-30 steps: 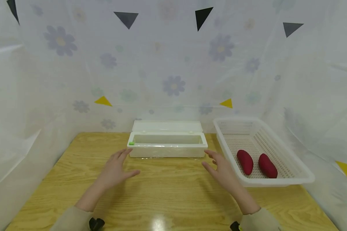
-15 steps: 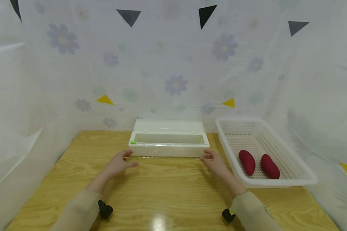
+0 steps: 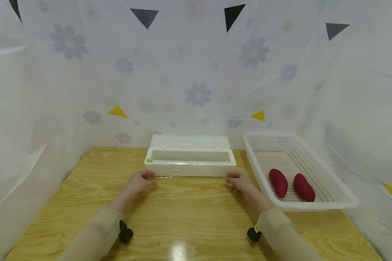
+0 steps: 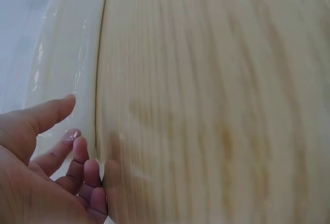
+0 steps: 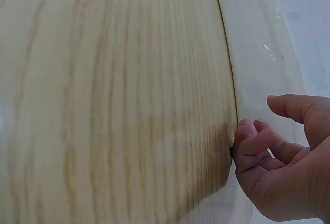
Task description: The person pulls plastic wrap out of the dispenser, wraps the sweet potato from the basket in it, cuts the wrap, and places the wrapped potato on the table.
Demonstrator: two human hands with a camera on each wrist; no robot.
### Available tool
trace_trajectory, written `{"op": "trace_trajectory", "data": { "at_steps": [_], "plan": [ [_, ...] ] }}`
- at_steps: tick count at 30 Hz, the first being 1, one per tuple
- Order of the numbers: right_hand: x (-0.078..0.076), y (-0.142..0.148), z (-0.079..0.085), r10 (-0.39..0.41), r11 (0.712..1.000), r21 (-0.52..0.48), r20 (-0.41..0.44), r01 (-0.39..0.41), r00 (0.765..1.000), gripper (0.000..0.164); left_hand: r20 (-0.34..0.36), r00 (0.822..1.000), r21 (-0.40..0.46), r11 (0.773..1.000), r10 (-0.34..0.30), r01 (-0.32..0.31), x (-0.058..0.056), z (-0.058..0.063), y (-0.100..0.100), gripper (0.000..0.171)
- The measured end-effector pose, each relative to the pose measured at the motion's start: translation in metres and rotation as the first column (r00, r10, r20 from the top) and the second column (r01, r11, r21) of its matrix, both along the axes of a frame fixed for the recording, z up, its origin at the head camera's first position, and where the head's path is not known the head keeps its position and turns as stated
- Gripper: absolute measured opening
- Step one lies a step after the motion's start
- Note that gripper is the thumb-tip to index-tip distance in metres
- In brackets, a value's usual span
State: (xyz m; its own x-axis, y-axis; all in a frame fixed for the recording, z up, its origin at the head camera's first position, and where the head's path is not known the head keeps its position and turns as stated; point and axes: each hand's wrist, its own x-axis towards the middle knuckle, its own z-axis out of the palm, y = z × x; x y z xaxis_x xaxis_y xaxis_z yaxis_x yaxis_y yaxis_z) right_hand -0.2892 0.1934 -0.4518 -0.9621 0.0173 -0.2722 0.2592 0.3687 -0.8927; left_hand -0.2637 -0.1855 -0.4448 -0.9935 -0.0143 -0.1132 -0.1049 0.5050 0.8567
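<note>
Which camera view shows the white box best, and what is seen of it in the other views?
The head view: nearly the whole white box is visible, including its open lid. The left wrist view gives only part of its front, near the left hand; the right wrist view similarly, near the right hand.

On the table [image 3: 189,221], the box [image 3: 190,170] stands left of the basket [image 3: 317,206] holding two sweet potatoes [image 3: 278,183].

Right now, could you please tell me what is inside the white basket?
The white basket holds two dark red elongated objects, lying apart on its perforated floor; the floor directly beneath them is covered.
</note>
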Motion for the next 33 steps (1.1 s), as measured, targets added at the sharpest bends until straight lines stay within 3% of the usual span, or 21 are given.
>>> {"op": "trace_trajectory", "data": {
  "at_steps": [6, 14, 18, 25, 33],
  "plan": [
    [-0.004, -0.001, -0.001, 0.004, 1.000, 0.018, -0.019, -0.004, 1.000, 0.022, -0.051, 0.997, -0.007, 0.999, 0.054, -0.054, -0.004, -0.005, 0.001, 0.022],
    [-0.001, -0.002, 0.000, -0.006, 1.000, -0.004, -0.030, 0.005, 1.000, 0.013, -0.050, 0.995, -0.007, 0.996, 0.085, -0.086, -0.002, -0.006, -0.002, 0.017],
    [0.005, -0.001, 0.001, 0.003, 1.000, -0.021, -0.063, -0.005, 0.998, 0.015, -0.036, 0.996, 0.021, 0.996, 0.083, -0.082, 0.004, -0.001, -0.003, 0.021],
    [0.023, 0.000, 0.017, 0.073, 0.996, -0.038, -0.256, -0.085, 0.964, 0.017, -0.007, 0.997, 0.091, 0.993, 0.072, -0.071, 0.012, 0.011, -0.004, 0.024],
    [0.025, -0.003, 0.031, 0.001, 0.997, -0.069, -0.235, -0.018, 0.972, 0.020, -0.053, 0.994, 0.141, 0.987, 0.091, -0.083, 0.015, 0.023, -0.003, 0.026]
  ]
}}
